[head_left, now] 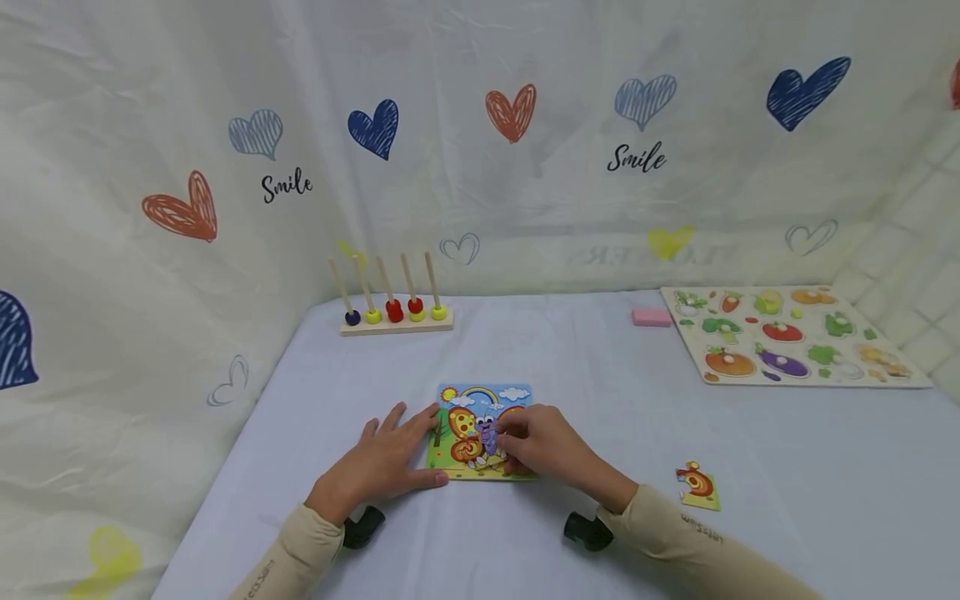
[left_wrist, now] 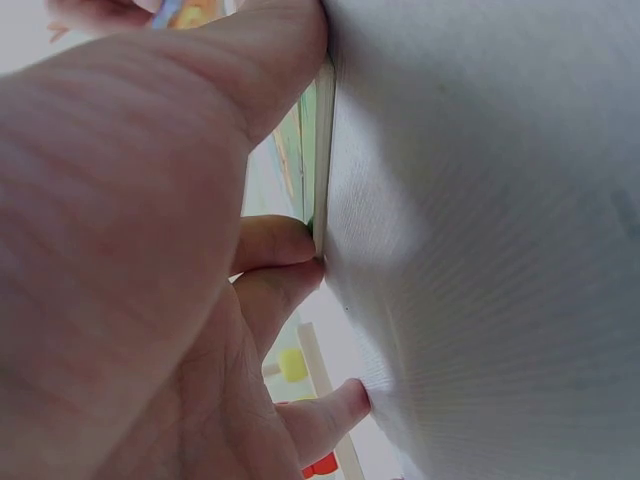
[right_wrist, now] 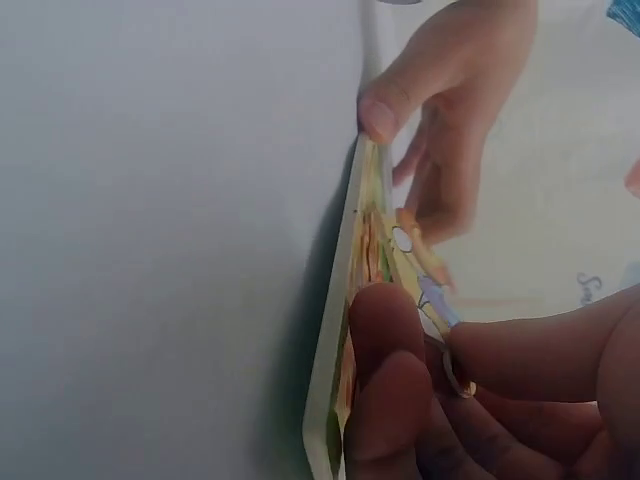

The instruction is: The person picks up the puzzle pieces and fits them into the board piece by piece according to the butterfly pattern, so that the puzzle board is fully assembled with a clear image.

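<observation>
A butterfly jigsaw puzzle (head_left: 463,473) in a thin tray lies flat on the white table. My left hand (head_left: 392,457) spreads along its left side, thumb on the lower left corner and fingertips touching the left edge. My right hand (head_left: 546,443) pinches a jigsaw piece (right_wrist: 412,262) between thumb and fingers, tilted just over the tray's right part. The fingers hide much of that piece and the tray area under it. Another jigsaw piece (head_left: 699,487), with an orange wing pattern, lies loose on the table to the right.
At the back left stands a wooden peg stand (head_left: 397,327) with coloured beads. A pink block (head_left: 651,317) and a vegetable puzzle board (head_left: 795,337) lie at the back right. A heart-printed curtain (head_left: 450,192) hangs behind the table.
</observation>
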`<state>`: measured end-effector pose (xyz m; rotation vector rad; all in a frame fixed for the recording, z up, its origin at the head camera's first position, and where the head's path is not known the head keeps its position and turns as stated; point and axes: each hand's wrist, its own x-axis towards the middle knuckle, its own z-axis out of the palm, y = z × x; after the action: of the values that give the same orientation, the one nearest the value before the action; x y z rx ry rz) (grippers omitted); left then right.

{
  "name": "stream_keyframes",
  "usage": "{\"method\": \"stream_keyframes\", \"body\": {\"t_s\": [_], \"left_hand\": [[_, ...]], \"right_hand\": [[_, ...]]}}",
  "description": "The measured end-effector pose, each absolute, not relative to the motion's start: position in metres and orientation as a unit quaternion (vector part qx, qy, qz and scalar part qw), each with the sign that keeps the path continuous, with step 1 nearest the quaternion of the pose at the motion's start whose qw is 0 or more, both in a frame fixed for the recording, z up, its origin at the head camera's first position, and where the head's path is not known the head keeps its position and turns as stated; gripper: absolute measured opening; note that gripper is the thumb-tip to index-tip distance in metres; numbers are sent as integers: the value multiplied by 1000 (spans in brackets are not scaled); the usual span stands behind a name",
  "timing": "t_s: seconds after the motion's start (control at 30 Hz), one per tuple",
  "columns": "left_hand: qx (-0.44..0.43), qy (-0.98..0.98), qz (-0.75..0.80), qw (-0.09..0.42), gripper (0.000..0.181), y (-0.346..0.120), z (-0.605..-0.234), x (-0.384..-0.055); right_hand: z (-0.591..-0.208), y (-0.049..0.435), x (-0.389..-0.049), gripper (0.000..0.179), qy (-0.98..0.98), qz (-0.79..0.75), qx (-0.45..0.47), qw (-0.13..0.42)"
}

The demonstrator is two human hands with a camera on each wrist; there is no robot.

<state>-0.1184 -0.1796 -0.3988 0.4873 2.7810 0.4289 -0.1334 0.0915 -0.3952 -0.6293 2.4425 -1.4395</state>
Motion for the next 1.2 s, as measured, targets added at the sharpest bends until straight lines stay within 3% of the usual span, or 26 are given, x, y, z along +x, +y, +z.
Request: {"method": "stream_keyframes", "body": {"t_s": [0.4, 0.97, 1.2], "left_hand": [[177, 964, 145, 137, 92, -178, -391, -120], [176, 963, 154, 137, 92, -178, -392, -116], [172, 963, 159, 136, 92, -178, -394, -116]], "right_hand": [[-392, 75, -136, 2, 882, -422, -198, 62], [-395, 67, -141, 28, 928, -298, -188, 120], [-400, 79, -141, 27, 902, -350, -238, 85]]}}
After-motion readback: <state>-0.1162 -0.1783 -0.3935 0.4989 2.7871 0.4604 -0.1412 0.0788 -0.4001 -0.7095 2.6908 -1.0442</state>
